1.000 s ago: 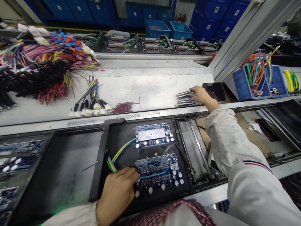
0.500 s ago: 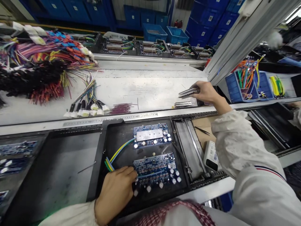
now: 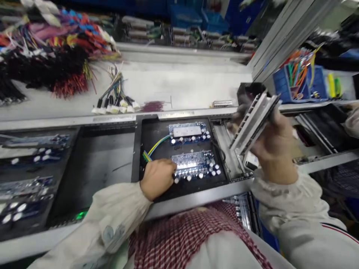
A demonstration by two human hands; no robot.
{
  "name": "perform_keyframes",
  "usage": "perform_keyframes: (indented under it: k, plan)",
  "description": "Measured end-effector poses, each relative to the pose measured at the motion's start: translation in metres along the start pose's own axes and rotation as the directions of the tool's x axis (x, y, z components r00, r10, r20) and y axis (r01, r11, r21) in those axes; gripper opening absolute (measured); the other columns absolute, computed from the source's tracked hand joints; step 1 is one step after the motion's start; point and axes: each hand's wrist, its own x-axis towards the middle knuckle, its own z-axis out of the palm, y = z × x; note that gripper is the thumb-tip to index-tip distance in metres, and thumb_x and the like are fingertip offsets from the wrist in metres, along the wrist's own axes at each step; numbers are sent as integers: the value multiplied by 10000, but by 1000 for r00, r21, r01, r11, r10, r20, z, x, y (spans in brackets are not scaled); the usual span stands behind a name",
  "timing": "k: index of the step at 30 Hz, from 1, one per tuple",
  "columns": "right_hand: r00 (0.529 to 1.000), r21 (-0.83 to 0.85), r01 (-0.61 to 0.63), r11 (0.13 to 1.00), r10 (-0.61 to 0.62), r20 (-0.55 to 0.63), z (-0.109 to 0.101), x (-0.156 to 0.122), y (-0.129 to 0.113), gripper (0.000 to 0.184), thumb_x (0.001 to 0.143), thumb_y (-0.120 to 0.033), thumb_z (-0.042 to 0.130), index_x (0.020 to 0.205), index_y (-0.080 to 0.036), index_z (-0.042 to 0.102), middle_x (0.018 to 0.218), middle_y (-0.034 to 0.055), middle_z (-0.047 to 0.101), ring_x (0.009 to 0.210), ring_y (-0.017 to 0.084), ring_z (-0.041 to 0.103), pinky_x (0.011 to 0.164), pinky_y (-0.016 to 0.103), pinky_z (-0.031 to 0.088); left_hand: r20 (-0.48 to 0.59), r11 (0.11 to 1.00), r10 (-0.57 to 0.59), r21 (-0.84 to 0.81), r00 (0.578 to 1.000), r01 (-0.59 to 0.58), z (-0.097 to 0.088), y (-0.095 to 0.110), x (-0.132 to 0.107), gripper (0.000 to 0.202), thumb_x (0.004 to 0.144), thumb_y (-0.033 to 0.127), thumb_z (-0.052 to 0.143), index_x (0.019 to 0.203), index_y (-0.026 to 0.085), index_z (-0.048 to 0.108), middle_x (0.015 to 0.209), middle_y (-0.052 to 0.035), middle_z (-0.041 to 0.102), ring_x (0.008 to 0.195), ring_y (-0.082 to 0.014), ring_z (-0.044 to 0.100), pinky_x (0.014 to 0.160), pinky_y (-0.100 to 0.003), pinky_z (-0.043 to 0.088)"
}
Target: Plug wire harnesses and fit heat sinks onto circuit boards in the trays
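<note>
In the head view my right hand, smeared by motion, is closed on silver metal bars with dark edges, held up and tilted above the right end of the black tray. My left hand rests in that tray with its fingers curled at the left end of the lower circuit board; what they hold, if anything, is hidden. The upper circuit board carries a flat silver plate. A bundle of yellow, green and blue wires runs from it towards my left hand.
More metal bars lie on the white shelf. Wire harnesses are heaped at the left, and thin purple wires lie nearer. Blue bins hold coloured wires at the right. Another person's hand shows at the far right.
My right hand has come from the shelf towards me, bringing the metal bars over the tray's right end. My left hand stays beside the lower board. The whole view has shifted.
</note>
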Motion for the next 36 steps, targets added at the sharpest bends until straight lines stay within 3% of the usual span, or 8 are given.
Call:
perform_keyframes:
  k: [4,6,8,10,13,16,22,36]
  plan:
    - [976,196,-217,956,215,32,32,-30,26,460,849,-637,334,1059,-293,558,880,53,608,819,226,604,687,393,531,-2,999,-24,-24,1000,24,4,-1,-1,223,785,129,432,729,154,646,770,-75,654,779,-216,633,531,-308,322]
    - [988,86,-151,985,150,26,36,-37,32,395,857,-596,394,1076,-310,557,927,51,608,838,227,600,705,392,531,7,997,-40,-61,999,40,6,-1,-1,219,793,140,443,725,157,650,784,-67,656,776,-210,630,535,-309,331]
    - [991,-156,61,986,-42,124,36,-38,32,339,849,-514,498,1112,-307,554,962,55,604,854,228,591,715,384,524,6,993,-55,-104,998,56,7,-2,-2,216,804,156,459,716,169,656,788,-52,657,777,-206,625,548,-312,346]
    - [912,-373,355,857,-231,338,39,-34,32,368,826,-394,591,1157,-242,543,961,81,599,852,235,576,717,384,514,-18,988,-66,-145,998,62,8,-4,-3,200,802,157,486,697,181,654,772,-32,655,778,-200,617,566,-316,363]
    - [729,-452,654,606,-346,590,51,-23,35,390,833,-259,568,1188,-107,512,952,135,581,874,255,541,744,424,501,-85,980,-51,-196,995,34,8,-7,-7,159,780,143,543,651,183,626,744,-13,636,780,-187,594,575,-319,376]
    - [616,-425,759,493,-335,713,63,-14,42,340,827,-187,515,1133,-39,538,907,150,577,871,263,519,751,447,501,-143,973,-24,-230,989,-9,7,-10,-10,170,772,139,577,607,182,575,712,-7,602,752,-180,562,545,-323,355]
    - [528,-361,820,444,-345,776,71,-2,51,326,834,-246,567,1035,9,596,787,138,593,779,255,526,589,375,491,-141,952,-29,-305,990,-15,3,-16,-8,181,746,93,588,596,187,547,634,3,541,655,-176,493,594,-329,351]
    - [535,-352,779,519,-257,805,77,-1,66,265,822,-116,504,1048,-41,620,893,121,642,842,256,532,693,375,443,-68,896,-94,-441,993,54,4,-14,-9,226,851,108,449,730,174,628,625,17,528,574,-140,475,524,-311,350]
